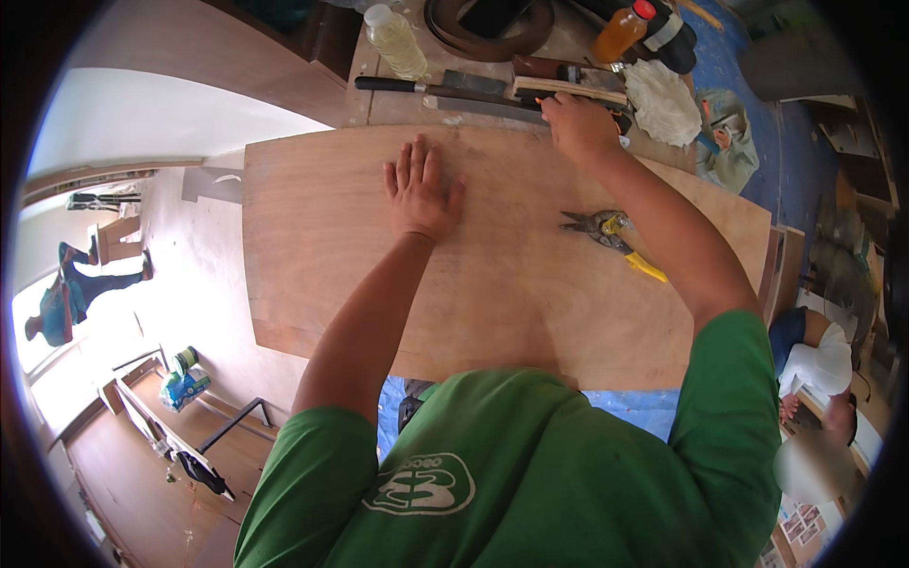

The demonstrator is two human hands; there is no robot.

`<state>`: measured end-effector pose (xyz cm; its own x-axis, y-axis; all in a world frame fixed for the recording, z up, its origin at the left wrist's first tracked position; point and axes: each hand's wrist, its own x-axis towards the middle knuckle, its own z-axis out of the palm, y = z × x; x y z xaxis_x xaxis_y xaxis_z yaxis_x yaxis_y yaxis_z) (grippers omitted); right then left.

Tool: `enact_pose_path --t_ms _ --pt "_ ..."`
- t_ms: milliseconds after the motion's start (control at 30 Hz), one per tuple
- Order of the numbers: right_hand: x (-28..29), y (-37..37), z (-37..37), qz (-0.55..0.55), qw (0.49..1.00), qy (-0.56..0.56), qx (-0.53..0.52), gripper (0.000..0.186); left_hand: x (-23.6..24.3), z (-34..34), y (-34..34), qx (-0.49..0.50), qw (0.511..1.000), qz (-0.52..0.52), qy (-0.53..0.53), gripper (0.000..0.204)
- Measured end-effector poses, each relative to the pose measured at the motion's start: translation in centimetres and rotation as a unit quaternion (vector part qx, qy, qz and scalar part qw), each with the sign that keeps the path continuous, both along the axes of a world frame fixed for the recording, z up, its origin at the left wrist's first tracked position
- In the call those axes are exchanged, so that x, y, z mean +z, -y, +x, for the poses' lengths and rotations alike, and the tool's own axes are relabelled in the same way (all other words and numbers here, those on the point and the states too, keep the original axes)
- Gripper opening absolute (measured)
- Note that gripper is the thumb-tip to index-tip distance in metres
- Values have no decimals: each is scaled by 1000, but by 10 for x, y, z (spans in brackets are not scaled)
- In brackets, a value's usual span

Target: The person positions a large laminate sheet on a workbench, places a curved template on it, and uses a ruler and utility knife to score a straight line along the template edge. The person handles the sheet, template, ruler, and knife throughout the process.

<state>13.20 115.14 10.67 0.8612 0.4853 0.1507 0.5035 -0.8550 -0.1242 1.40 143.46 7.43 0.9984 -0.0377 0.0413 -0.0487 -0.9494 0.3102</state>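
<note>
My left hand (421, 194) lies flat, fingers apart, on a large pale plywood board (322, 275). My right hand (578, 123) reaches past the board's far edge with its fingers curled at a small orange item, too hidden to name, beside a light wooden strip (597, 93). Tin snips with yellow handles (615, 241) lie on the board beside my right forearm. A long flat metal bar (473, 106) and a black-handled tool (388, 83) lie beyond the board.
Bottles (393, 43), a coiled brown band (488, 28), a white crumpled cloth (663, 104) and a grey bag (729, 161) are at the back. A person (66, 293) is at left, another (810, 360) at right. A metal-framed item (227, 426) stands lower left.
</note>
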Motion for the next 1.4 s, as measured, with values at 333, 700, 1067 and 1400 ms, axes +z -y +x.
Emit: enact_pose_path --t_ms 333,700,1067,1400 --pt "6 8 -26 52 995 63 -55 29 -4 1 -3 -4 1000 -12 21 69" --pt "14 70 -226 90 976 -35 -195 70 -6 -1 -3 4 999 -28 24 70" --pt "-7 111 -280 135 953 -6 -271 49 -12 4 -3 -18 1000 11 21 70" --pt "-9 119 -278 156 948 41 -275 50 -32 7 -14 -46 993 -46 101 66"
